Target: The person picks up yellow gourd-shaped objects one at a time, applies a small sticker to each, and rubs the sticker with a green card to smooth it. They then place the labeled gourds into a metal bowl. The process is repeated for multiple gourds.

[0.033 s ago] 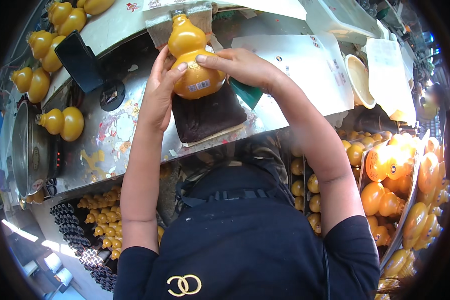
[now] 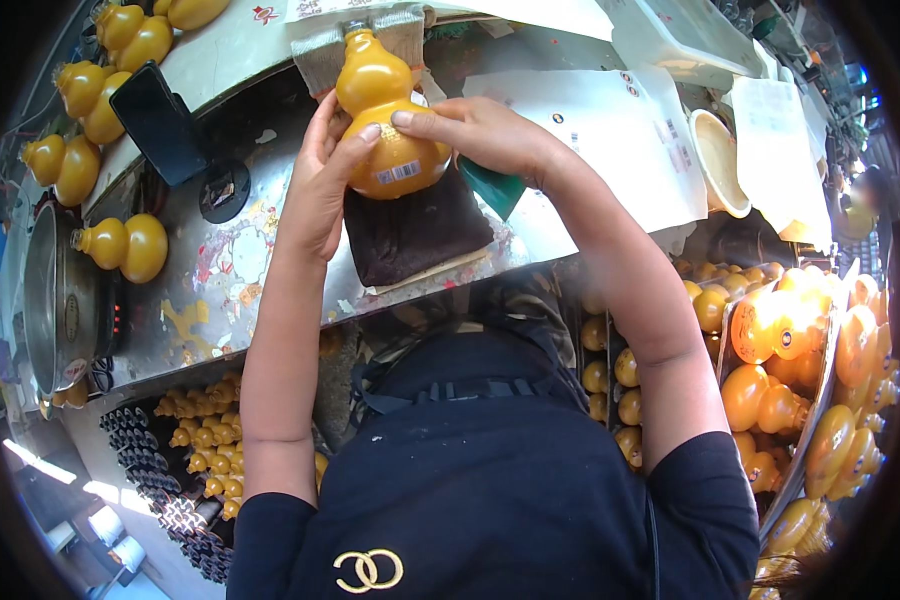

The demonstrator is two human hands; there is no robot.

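Note:
Both of my hands hold a yellow-orange gourd-shaped bottle [image 2: 378,105] above a dark brown cloth pad [image 2: 415,235] on the metal worktable [image 2: 220,300]. My left hand [image 2: 320,195] cups its lower bulb from the left. From the right, my right hand [image 2: 475,130] grips the same bulb, fingers across its front. A white barcode label [image 2: 398,172] shows low on the bottle. The bottle's neck points away from me toward a grey cloth [image 2: 320,55]. A green piece [image 2: 497,188] lies under my right wrist.
More gourd bottles [image 2: 130,245] lie at the table's left, near a black flat device [image 2: 160,122] and a steel pot [image 2: 55,300]. White printed sheets [image 2: 610,130] and a beige bowl [image 2: 720,160] sit to the right. Crates of bottles [image 2: 800,350] stand lower right, small ones [image 2: 200,450] lower left.

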